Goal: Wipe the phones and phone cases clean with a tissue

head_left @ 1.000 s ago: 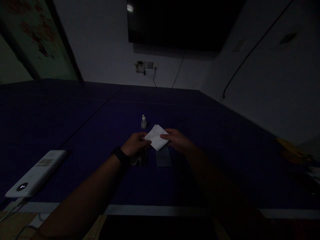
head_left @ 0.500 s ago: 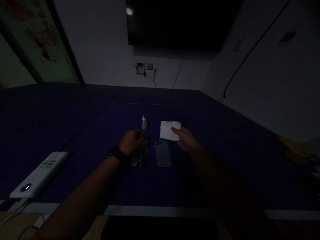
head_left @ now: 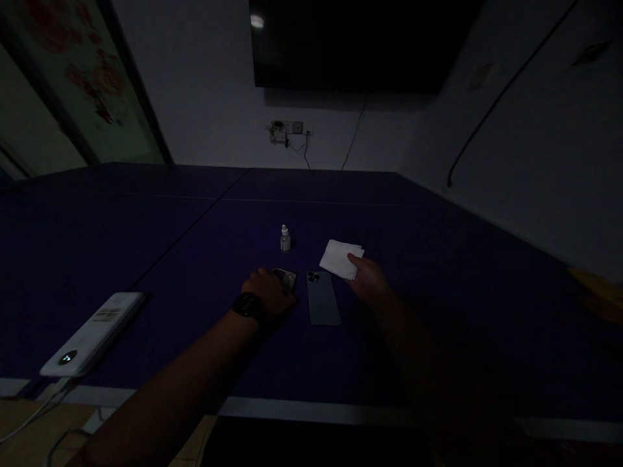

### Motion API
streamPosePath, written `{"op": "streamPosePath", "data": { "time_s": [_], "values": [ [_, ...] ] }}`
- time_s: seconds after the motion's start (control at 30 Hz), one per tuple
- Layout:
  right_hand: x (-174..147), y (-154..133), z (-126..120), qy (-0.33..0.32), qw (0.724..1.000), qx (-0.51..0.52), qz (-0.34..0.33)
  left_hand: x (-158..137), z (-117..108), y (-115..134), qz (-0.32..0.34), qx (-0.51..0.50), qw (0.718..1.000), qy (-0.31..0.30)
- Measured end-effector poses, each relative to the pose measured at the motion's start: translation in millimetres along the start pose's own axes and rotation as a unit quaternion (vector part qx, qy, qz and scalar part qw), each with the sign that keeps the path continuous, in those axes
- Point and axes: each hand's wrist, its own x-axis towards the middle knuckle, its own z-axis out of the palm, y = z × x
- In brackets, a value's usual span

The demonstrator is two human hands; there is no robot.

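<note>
My right hand (head_left: 370,277) pinches a folded white tissue (head_left: 338,257) between thumb and fingers, just above the table. A blue-grey smartphone (head_left: 323,301) lies back up below it, its camera lenses at the far end. To the left of the phone, my left hand (head_left: 268,292) is closed over a patterned phone case (head_left: 287,279), thumb on the right edge and fingers on the left. Only the case's far end shows; the hand covers the rest. Beyond it stands a small dropper bottle (head_left: 285,241) with a white top, upright.
A white power bank (head_left: 95,334) with a lit round display and a cable lies on the left of the dark blue table (head_left: 195,363). A wall with sockets (head_left: 292,128) and a large dark screen (head_left: 360,45) is at the back. The room is dim.
My left hand has come down and closed over the phone case, which lay mostly uncovered before. The tissue in my right hand has tilted. The view has shifted slightly.
</note>
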Motion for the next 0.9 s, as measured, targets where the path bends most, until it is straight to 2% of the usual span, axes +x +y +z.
{"op": "streamPosePath", "data": {
  "time_s": [0.07,0.2,0.27,0.33,0.4,0.47,0.53,0.57,0.63,0.67,0.73,0.83,0.9],
  "values": [
    [0,-1,1,0.010,1.000,-0.016,-0.015,-1,-4,0,0.004,0.005,1.000,0.014],
    [-1,-3,5,0.019,0.996,-0.056,-0.070,-2,-9,-1,0.032,-0.035,0.995,0.092],
    [-6,-3,10,0.013,0.991,-0.084,-0.105,-2,-11,0,0.064,-0.103,0.987,0.106],
    [-15,-1,17,-0.006,0.983,-0.121,-0.136,1,-10,3,0.085,-0.227,0.967,0.081],
    [-29,3,26,-0.037,0.973,-0.163,-0.158,4,-5,6,0.092,-0.400,0.911,0.036],
    [-44,6,35,-0.083,0.961,-0.200,-0.171,6,2,9,0.090,-0.566,0.819,0.002],
    [-56,8,41,-0.129,0.943,-0.240,-0.192,5,9,10,0.068,-0.678,0.731,-0.034],
    [-60,8,43,-0.150,0.924,-0.273,-0.220,4,11,11,0.060,-0.718,0.692,-0.044],
    [-65,7,46,-0.175,0.897,-0.316,-0.256,1,13,11,0.054,-0.776,0.626,-0.057],
    [-66,7,46,-0.181,0.890,-0.326,-0.264,-1,13,11,0.056,-0.795,0.601,-0.063],
    [-66,5,47,-0.185,0.892,-0.319,-0.261,-4,12,11,0.059,-0.820,0.564,-0.073],
    [-66,4,47,-0.195,0.901,-0.293,-0.253,-8,11,13,0.054,-0.847,0.524,-0.078],
    [-66,4,45,-0.204,0.894,-0.298,-0.265,-9,12,15,0.038,-0.864,0.495,-0.086]
  ]
}}
